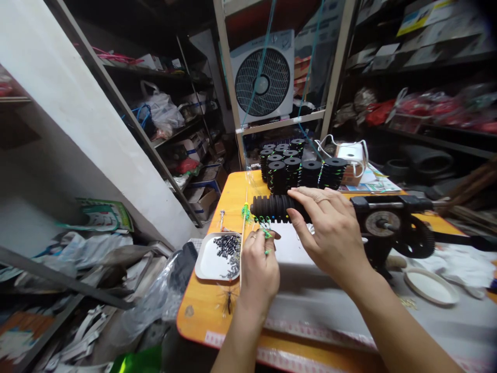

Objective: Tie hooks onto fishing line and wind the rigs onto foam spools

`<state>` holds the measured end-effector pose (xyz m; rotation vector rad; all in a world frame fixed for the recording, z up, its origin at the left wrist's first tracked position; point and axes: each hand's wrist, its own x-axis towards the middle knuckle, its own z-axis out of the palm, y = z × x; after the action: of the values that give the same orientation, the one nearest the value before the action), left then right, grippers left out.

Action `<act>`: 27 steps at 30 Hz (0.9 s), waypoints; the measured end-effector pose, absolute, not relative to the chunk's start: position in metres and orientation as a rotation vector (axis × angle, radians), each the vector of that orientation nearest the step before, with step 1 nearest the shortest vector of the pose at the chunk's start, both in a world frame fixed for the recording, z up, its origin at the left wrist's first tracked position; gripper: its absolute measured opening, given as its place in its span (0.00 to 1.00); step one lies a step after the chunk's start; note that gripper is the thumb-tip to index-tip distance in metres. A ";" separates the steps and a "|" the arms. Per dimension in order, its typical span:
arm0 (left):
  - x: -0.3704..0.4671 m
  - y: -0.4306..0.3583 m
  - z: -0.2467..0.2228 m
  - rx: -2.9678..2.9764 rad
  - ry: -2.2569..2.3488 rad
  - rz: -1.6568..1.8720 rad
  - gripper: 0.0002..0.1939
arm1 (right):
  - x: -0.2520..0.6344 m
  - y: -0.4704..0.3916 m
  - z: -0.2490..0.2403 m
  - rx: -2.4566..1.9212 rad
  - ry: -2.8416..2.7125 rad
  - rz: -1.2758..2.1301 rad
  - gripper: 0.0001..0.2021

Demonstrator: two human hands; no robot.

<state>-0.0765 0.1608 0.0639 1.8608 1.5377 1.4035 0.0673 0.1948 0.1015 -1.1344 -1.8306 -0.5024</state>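
Shelves [438, 140] line the room, loaded with bags and boxes [425, 26] whose print is too blurred to read. The yellow table [233, 189] bears a strip of tape [306, 358] with repeated pink marks, likewise unreadable. Behind it stands a box fan [262, 83], its lettering too small to make out. On the table's right side is a black machine [382, 220] with a round dial; the ridged black roll [267, 206] reaches left from it over the table. The right hand [330, 223] is half curled over the roll, fingers on top and thumb in front. The left hand [260, 264], bent nearly closed, pinches green bits [267, 234] just below the roll's left end. Black spools [311, 167] stand grouped behind. A white tray [204, 265] holds black tubes [226, 243] and grey bits [233, 267]; a shallow round dish [430, 286] lies at right.
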 end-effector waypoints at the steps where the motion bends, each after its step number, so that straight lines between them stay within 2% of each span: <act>1: -0.076 0.159 0.063 1.857 1.530 1.407 0.14 | 0.067 0.195 0.102 -1.134 -1.831 -0.501 0.16; 5: -0.079 0.149 0.062 1.838 1.516 1.436 0.17 | 0.067 0.194 0.102 -1.134 -1.831 -0.503 0.16; 12: -0.086 0.135 0.063 2.043 1.623 1.525 0.14 | 0.068 0.194 0.103 -1.135 -1.830 -0.497 0.16; 15: -0.083 0.130 0.068 2.058 1.536 1.534 0.14 | 0.068 0.193 0.103 -1.141 -1.834 -0.484 0.16; 22: -0.069 0.145 0.094 1.775 1.364 1.224 0.22 | 0.069 0.193 0.104 -1.137 -1.841 -0.471 0.16; 27: -0.069 0.164 0.096 1.717 1.360 1.153 0.22 | 0.068 0.193 0.104 -1.131 -1.835 -0.473 0.17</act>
<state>-0.0693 0.1642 0.0958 1.7173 1.3602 1.1526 0.0678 0.1932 0.1044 -1.1312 -1.8348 -0.4725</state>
